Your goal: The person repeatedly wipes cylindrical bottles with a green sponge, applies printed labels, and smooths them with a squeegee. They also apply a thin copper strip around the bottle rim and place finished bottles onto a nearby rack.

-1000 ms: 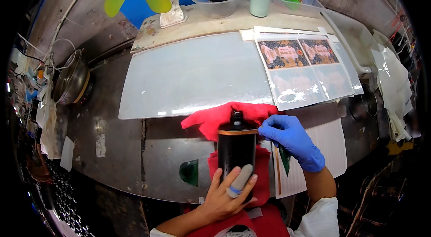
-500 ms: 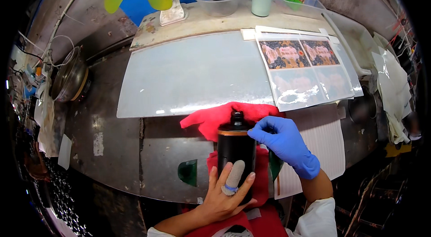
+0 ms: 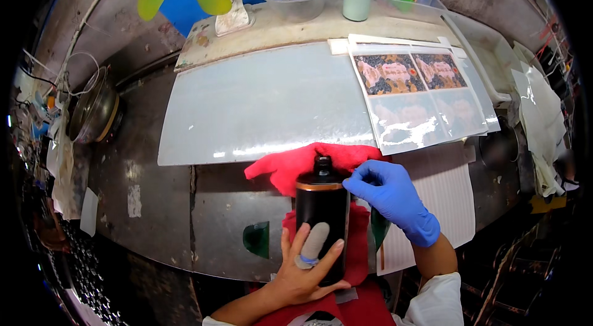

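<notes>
My left hand (image 3: 296,270) cups the bottle (image 3: 321,212) from below, fingers spread up its dark side, 1 finger capped in a grey cot. My right hand (image 3: 392,196), in a blue glove, pinches with thumb and forefinger at the bottle's shoulder; whether something thin sits in that pinch I cannot tell. The bottle lies on a red cloth (image 3: 290,168) at the near edge of the metal bench (image 3: 148,202), cap pointing away from me. Its side looks bare, so any labelling seems not yet done. Printed sheets (image 3: 411,88) wait beyond, on the white board (image 3: 259,104). Both forearms come in low, wrists bent inward.
</notes>
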The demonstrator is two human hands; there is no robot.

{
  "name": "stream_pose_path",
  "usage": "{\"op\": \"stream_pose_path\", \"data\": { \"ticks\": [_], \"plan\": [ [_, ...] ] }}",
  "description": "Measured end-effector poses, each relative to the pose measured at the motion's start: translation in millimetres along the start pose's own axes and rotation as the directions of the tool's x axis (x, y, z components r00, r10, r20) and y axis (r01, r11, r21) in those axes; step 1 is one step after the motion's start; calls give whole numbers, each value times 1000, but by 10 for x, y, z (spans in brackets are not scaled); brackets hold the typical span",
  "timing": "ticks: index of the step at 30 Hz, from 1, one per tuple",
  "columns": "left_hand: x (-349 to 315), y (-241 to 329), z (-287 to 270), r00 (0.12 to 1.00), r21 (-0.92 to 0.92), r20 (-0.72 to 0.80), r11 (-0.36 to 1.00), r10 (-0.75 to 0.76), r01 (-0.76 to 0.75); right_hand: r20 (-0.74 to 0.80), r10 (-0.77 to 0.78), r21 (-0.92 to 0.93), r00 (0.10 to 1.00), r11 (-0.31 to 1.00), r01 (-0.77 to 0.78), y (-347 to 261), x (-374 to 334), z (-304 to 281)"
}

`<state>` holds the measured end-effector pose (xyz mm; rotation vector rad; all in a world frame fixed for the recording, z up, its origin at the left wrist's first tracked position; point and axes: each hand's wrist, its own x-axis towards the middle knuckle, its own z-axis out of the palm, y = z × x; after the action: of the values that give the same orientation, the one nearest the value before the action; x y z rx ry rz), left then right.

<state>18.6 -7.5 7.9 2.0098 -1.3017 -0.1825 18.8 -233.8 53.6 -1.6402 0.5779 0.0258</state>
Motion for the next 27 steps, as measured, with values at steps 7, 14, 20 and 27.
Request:
{"op": "stream_pose_path", "data": {
  "ticks": [7,14,20,27],
  "plan": [
    [-68,-279,-55,966,-598,-183,800,-185,40,-103,199,470,975,873,-129,418,-68,-257],
    [520,-52,-260,986,0,-86,990,-143,144,14,448,784,894,550,-288,750,-516,-432],
    [670,163,-274,994,318,28,943,-108,94,-98,239,719,966,688,-98,581,-761,-309],
    [364,344,-238,991,227,92,966,102,-121,-412,-134,366,901,882,298,212,-558,-57]
  ]
}}
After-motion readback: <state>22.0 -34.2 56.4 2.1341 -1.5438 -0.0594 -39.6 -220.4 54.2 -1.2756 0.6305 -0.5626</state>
